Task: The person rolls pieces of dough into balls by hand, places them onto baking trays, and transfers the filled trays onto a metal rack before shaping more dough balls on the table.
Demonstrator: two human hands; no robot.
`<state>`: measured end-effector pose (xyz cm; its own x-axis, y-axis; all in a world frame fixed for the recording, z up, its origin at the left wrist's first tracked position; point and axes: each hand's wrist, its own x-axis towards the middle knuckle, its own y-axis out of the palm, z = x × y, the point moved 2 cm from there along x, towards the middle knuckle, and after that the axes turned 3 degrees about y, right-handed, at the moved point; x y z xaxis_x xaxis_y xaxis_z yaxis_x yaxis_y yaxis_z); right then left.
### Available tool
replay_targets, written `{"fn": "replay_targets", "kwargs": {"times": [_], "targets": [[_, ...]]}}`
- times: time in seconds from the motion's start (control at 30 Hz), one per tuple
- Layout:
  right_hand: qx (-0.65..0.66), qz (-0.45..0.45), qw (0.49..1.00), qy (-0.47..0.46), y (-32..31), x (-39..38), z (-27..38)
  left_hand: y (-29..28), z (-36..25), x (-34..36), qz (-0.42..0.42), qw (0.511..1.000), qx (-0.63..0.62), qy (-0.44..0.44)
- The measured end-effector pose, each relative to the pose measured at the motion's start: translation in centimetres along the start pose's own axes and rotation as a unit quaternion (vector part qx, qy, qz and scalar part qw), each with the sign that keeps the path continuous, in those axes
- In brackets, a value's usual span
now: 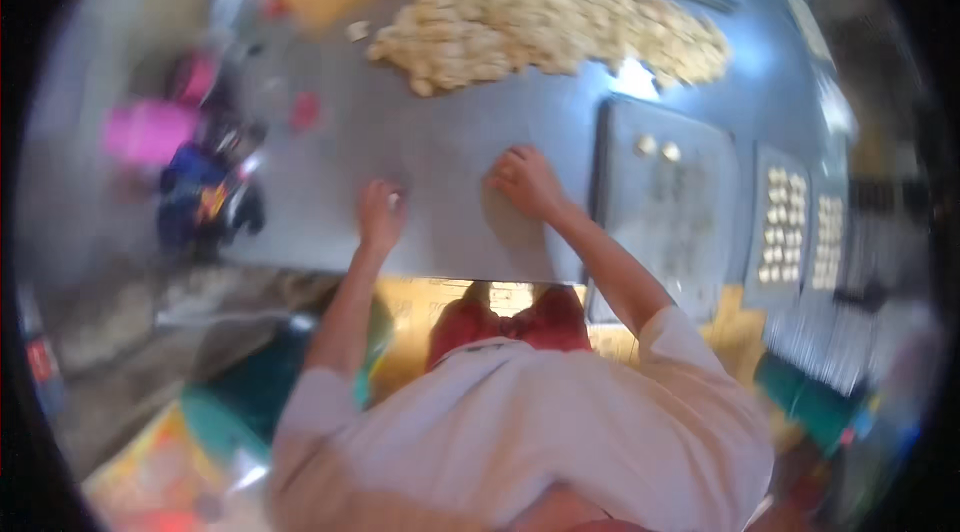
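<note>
Head view, and the broad grey table (440, 122) fills the middle, smooth and softly shining! Along its far side sprawls the pale dough heap (545, 22), all lumpy, long axis left to right, ahead of both hands, the right one nearer. Over to the right, a big flat tray (640, 262), its long side pointing away; beyond it, a slimmer tray (768, 160) with pieces in rows. Right hand (525, 180) on the table, fingers curled together, anything beneath hidden. Two rounded lumps (647, 145) sit on the big tray. Left hand (380, 216): fingers bent inward, small pale piece (394, 198) there, clamped or not, blur won't tell!
</note>
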<state>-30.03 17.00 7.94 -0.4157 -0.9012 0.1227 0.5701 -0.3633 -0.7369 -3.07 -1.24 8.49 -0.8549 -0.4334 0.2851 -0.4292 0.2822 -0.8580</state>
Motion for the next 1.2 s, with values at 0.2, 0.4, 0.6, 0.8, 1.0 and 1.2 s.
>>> {"fn": "replay_targets", "kwargs": {"times": [0.2, 0.4, 0.6, 0.8, 1.0, 1.2], "targets": [[0.143, -0.156, 0.973, 0.093, -12.2, -9.5, -3.8, 8.2, -19.1, 9.6, -0.011, 0.959, -0.252, -0.128], [0.159, -0.246, 0.944, 0.150, -22.3, -13.2, -12.3, 11.9, -35.8, 19.8, -0.048, 0.991, -0.091, 0.087], [0.122, -0.171, 0.951, 0.227, -22.9, -12.4, -15.6, 16.0, -36.0, 18.8, -0.042, 0.999, -0.027, 0.012], [0.177, -0.135, 0.953, 0.205, -23.2, -9.9, -19.4, 18.6, -33.5, 24.1, 0.104, 0.992, -0.055, -0.042], [0.053, -0.162, 0.979, 0.108, -23.9, -11.7, -17.6, 17.2, -36.0, 22.3, -0.030, 0.999, -0.010, -0.028], [0.034, -0.128, 0.984, 0.118, -23.0, -13.4, -16.4, 16.9, -35.9, 19.6, 0.011, 1.000, -0.003, 0.021]]}}
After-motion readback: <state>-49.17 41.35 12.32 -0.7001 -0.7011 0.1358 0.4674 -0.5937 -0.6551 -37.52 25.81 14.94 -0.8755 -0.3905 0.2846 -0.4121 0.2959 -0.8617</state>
